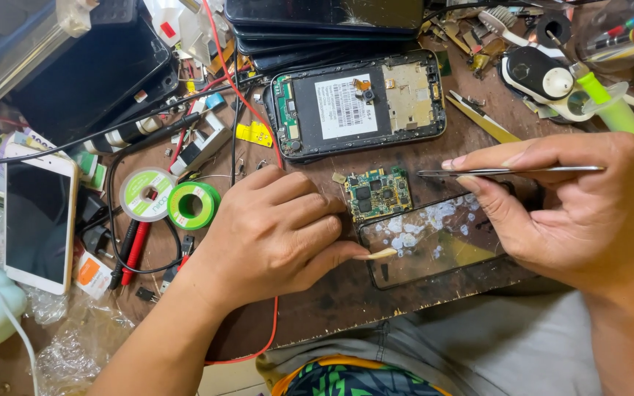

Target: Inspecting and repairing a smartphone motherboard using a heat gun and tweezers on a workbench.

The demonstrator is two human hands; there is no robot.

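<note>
A small green circuit board [377, 193] lies on the brown workbench between my hands. My left hand [273, 231] rests just left of it, its long thumbnail lying on the near edge of a dark glass plate [434, 242] smeared with white residue. My right hand [559, 202] pinches metal tweezers [500, 171] whose tips point left, ending just right of the board. Behind the board lies an opened phone [357, 105] with its back off and its insides showing.
Two solder spools [170, 199], red and black probe leads [132, 253] and a white phone [38, 216] sit at left. A stack of dark phones [317, 29] lies at the back, a white round tool [544, 77] and green-tipped tool [614, 110] at right. Bench edge [346, 323] is near me.
</note>
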